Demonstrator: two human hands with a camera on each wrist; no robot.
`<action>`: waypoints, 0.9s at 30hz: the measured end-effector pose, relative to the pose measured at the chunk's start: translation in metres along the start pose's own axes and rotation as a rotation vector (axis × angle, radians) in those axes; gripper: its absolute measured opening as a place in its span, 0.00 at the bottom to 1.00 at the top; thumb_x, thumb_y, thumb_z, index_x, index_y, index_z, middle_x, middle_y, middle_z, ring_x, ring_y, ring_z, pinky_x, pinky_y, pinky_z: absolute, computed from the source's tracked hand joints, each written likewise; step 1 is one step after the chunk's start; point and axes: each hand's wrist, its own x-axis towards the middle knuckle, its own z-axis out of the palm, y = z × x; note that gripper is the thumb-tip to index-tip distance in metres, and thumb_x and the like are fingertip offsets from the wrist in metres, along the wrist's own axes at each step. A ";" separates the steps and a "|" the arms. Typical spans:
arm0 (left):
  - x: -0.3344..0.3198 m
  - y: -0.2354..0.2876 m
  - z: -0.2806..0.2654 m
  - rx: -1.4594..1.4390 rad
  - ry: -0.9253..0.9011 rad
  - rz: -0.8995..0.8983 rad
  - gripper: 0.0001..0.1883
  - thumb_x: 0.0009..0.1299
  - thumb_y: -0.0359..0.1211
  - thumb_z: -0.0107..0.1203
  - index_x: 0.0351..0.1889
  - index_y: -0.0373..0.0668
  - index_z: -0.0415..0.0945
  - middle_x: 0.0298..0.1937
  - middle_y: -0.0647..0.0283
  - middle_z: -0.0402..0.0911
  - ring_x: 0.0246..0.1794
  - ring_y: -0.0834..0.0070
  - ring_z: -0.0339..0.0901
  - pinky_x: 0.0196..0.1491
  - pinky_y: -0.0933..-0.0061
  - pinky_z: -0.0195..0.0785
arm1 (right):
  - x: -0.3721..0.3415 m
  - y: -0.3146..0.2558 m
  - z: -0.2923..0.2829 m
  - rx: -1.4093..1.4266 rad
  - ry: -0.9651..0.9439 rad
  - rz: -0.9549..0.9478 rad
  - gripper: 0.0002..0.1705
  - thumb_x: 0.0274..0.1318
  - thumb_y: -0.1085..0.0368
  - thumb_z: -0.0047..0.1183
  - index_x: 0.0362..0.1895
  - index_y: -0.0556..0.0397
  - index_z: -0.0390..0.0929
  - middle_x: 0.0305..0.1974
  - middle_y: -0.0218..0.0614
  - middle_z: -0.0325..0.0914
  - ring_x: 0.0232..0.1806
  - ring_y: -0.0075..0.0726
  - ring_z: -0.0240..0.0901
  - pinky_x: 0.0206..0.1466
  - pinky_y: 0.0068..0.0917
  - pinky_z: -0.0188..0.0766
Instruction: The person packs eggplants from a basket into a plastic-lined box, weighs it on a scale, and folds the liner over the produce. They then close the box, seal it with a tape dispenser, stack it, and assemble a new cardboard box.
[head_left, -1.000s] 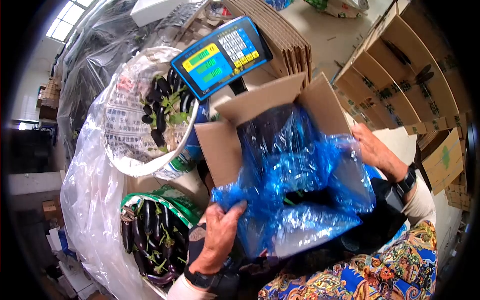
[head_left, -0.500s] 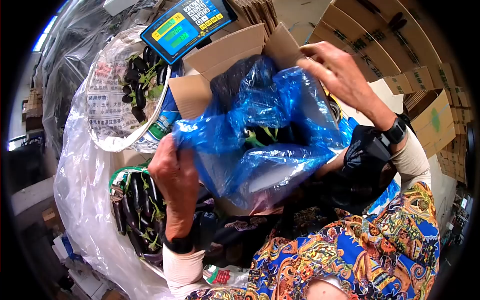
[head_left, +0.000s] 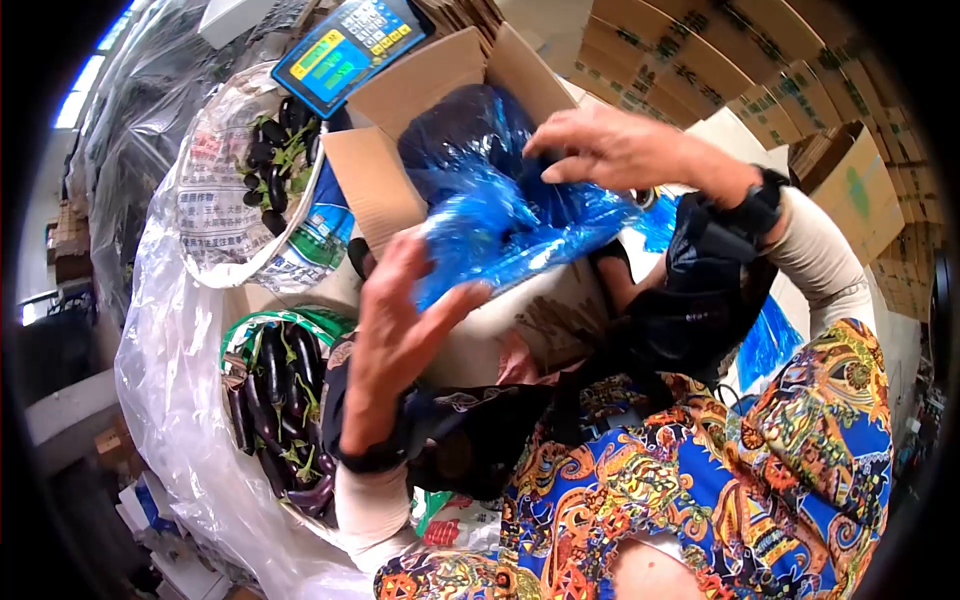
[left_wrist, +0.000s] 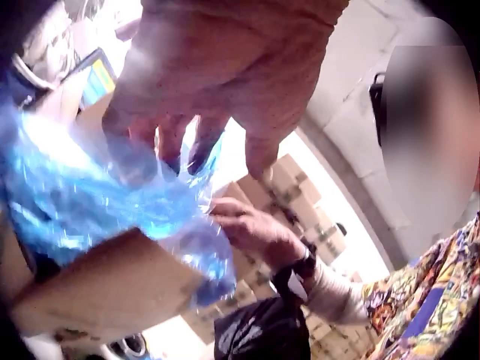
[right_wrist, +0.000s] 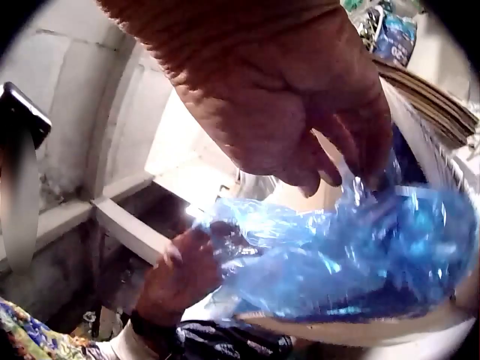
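A blue plastic bag (head_left: 480,225) lies bunched over the open cardboard box (head_left: 375,185), its dark contents (head_left: 460,125) showing through at the back. The left hand (head_left: 400,325) is at the bag's near left side, thumb and fingers spread; in the left wrist view the left hand (left_wrist: 225,75) has its fingers reaching down onto the film (left_wrist: 97,195). Over the bag's right side is the right hand (head_left: 625,150), fingers loosely bent, thumb apart from them. From the right wrist, the right hand's (right_wrist: 277,97) fingertips touch raised film (right_wrist: 315,240).
A scale display (head_left: 350,55) stands behind the box's left flap. To the left are a white-rimmed basket (head_left: 200,240) with small eggplants and a green-edged bag (head_left: 235,335) of long eggplants (head_left: 265,400). Cardboard partitions and boxes (head_left: 690,60) are at the back right.
The bag's wide-spread near edge has been folded back toward the box, covering the opening where green stems showed. Both hands have moved inward over it, and the left hand's fingers have spread.
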 end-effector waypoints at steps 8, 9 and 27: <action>-0.038 -0.045 -0.003 1.094 -0.257 0.097 0.28 0.52 0.29 0.67 0.52 0.38 0.72 0.44 0.54 0.73 0.46 0.55 0.73 0.51 0.56 0.70 | -0.053 -0.018 0.010 -0.330 -0.206 -0.158 0.15 0.41 0.70 0.64 0.37 0.54 0.77 0.36 0.41 0.76 0.41 0.51 0.76 0.43 0.40 0.73; -0.031 -0.052 -0.001 1.121 -0.261 0.089 0.22 0.55 0.28 0.65 0.48 0.38 0.74 0.41 0.55 0.73 0.44 0.56 0.74 0.48 0.56 0.70 | -0.047 -0.028 0.011 -0.362 -0.284 -0.066 0.12 0.41 0.71 0.62 0.33 0.54 0.75 0.33 0.40 0.76 0.40 0.51 0.76 0.41 0.41 0.73; 0.072 -0.061 0.032 0.043 -0.294 0.022 0.09 0.62 0.26 0.56 0.41 0.39 0.80 0.35 0.61 0.80 0.36 0.67 0.77 0.44 0.70 0.71 | 0.034 -0.007 0.057 0.478 -0.282 0.192 0.30 0.48 0.67 0.58 0.59 0.56 0.71 0.49 0.49 0.79 0.50 0.43 0.76 0.56 0.34 0.69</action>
